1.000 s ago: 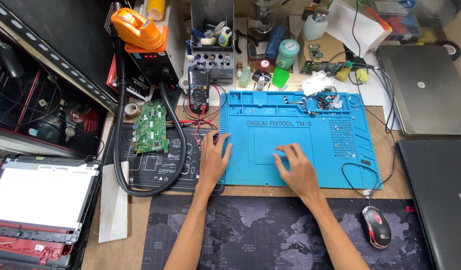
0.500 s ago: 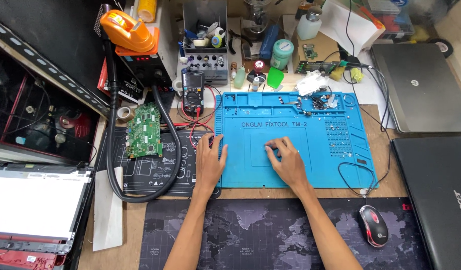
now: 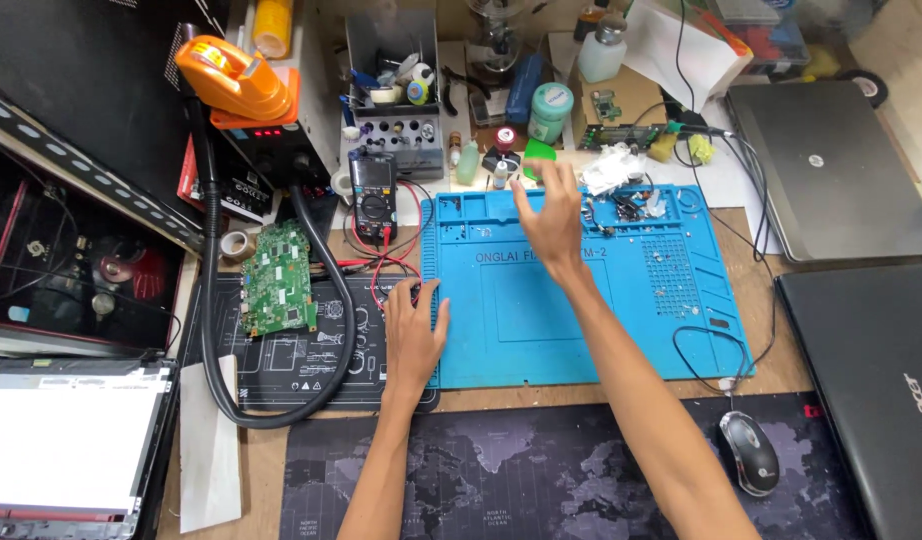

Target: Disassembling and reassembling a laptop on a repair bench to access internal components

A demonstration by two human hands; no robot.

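The left hand [image 3: 413, 335] lies flat on the left edge of the blue mat [image 3: 581, 330]. Its fingers [image 3: 421, 298] are spread open and hold nothing. Part of the hand rests on the black mat [image 3: 301, 355] just beside the blue one.

The right hand [image 3: 553, 215] is up over the far part of the blue mat. Its fingers [image 3: 556, 178] are open and a bit blurry, and they grip nothing. They point to the far side, near a green cap [image 3: 539, 152] and a small clear bottle [image 3: 467, 162]. It is hard to tell if the hand touches the mat.

The blue mat lies in the middle of the worktop [image 3: 756, 310]. Small screws and bits [image 3: 631, 205] sit in its far right corner. A thin black wire [image 3: 716, 350] curls over its right side.

To the left of the blue mat, a green board [image 3: 277, 280] lies on the black mat. A thick black hose [image 3: 213, 330] bends around it. A meter [image 3: 372, 198] with red wires sits far from the left hand. An orange tool [image 3: 233, 80] sits on a black box at the far left.

A mouse [image 3: 749, 452] sits on the near right, on a dark map pad [image 3: 541, 480]. Two shut laptops lie at the right, a grey one [image 3: 831, 170] far and a black one [image 3: 871, 380] near.
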